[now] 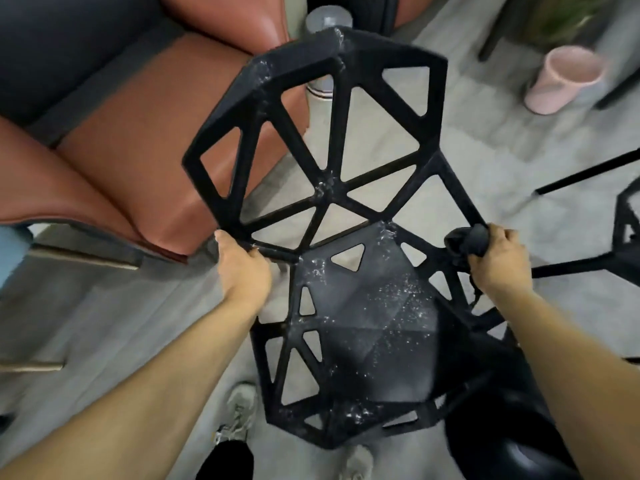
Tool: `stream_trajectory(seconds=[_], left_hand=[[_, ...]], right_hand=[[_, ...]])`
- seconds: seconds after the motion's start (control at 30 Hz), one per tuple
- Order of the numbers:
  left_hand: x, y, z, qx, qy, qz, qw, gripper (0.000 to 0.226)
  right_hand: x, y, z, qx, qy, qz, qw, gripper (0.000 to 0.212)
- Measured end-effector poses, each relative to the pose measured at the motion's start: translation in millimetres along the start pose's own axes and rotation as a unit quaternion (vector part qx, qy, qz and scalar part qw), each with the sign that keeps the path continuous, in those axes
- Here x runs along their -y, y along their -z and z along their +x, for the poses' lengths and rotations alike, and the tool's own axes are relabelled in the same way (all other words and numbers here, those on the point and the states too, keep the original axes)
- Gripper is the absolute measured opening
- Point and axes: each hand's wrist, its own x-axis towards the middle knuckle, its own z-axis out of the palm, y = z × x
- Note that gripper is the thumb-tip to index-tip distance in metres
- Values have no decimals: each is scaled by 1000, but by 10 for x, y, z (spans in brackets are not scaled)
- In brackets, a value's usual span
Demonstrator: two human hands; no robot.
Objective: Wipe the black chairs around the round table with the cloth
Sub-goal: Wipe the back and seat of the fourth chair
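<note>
Gripping the black chair [332,188] with my left hand [242,268], my right hand [498,261] clutched the cloth [467,242] against its frame; the speckled seat [374,323] needed wiping next, I judged.

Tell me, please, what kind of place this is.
Probably a lounge or café-style seating area: a brown leather sofa, a black chair of cut-out triangles, a pink bin and grey flooring.

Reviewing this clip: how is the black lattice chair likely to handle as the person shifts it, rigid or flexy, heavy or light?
The black chair probably stays rigid: its back is thick struts joined in triangles. It looks fairly light for its size, since much of it is open holes and the left hand and right hand grip only its edges. The dark cloth bunched under the right hand may make that grip slip a little.
</note>
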Motion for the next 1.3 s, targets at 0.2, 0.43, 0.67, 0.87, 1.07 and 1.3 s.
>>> stream_trajectory(seconds=[0.2,0.43,0.67,0.87,1.07,1.3], left_hand=[[-552,-294,420,151,-131,78,977,79],[-1240,-629,751,273,-237,182,915,81],[-1806,-1118,923,336,-287,240,865,86],[-2285,-1523,923,327,-299,271,854,92],[-2761,-1840,1062,361,-329,289,823,91],[-3000,-1983,1179,438,-436,360,699,89]], right_hand=[[-419,24,-274,-18,-146,38,988,59],[-465,93,-688,-31,-275,66,959,50],[-518,130,-786,-38,-338,88,936,52],[-427,72,-662,-95,-386,134,908,51],[-218,-6,-671,-116,-464,174,861,58],[-17,-79,-971,-108,-530,201,817,62]])
